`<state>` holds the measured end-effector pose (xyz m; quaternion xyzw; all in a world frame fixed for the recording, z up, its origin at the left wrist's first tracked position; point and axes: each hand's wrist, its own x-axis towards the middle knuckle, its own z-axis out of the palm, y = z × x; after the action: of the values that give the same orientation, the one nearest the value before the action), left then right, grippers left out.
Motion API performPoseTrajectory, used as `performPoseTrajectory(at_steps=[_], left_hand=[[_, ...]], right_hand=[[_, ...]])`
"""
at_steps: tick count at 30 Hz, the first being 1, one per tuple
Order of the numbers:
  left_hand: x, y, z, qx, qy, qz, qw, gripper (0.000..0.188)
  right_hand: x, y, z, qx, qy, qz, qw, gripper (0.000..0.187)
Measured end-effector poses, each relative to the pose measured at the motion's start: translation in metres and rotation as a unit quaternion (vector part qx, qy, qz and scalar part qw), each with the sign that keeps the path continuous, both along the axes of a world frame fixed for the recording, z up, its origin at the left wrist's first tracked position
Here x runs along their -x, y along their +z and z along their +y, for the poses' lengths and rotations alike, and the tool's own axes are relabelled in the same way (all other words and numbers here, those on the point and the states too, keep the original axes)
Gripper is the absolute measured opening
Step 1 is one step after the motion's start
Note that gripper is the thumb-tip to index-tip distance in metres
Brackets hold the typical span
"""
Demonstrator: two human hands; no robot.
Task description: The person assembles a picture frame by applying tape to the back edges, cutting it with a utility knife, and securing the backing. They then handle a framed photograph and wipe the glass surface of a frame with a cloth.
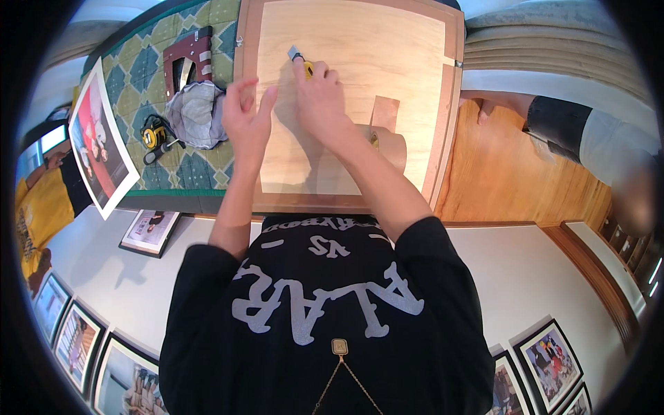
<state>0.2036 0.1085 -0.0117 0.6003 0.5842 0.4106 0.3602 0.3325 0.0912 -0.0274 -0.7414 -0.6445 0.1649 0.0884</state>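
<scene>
A wooden backing board (346, 28) with brown tape along its edges lies in front of me. Over its upper left part, my right hand (320, 97) is closed around a yellow-and-black utility knife (308, 68), whose grey tip points away to the upper left. My left hand (245, 114) is held at the board's left edge, fingers apart and thumb spread, with nothing in it. Beside my right forearm sits a roll of brown tape (392, 147), a strip of it reaching away across the board.
Left of the board, a green patterned cloth (207, 169) bears a grey cloth cap (194, 114), a tape measure (153, 135) and a dark red tool (190, 59). A large photo print (104, 145) overhangs the left edge. People stand at the far left and right; framed photos (548, 363) hang behind me.
</scene>
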Motion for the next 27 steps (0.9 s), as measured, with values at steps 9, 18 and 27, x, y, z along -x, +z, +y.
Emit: performPoseTrajectory(at_steps=[9,18,27], left_hand=[[-0.056,-0.013,-0.071,0.247,-0.158,0.104,0.951,0.041],[-0.113,-0.04,-0.061,0.365,-0.174,0.074,0.912,0.038],[-0.113,-0.042,-0.062,0.448,-0.146,-0.003,0.882,0.022]], right_hand=[[-0.142,0.052,-0.017,0.032,0.051,0.251,0.966,0.04],[-0.212,0.016,-0.081,0.01,0.227,0.085,0.97,0.034],[-0.212,0.01,-0.078,-0.009,0.245,0.093,0.965,0.026]])
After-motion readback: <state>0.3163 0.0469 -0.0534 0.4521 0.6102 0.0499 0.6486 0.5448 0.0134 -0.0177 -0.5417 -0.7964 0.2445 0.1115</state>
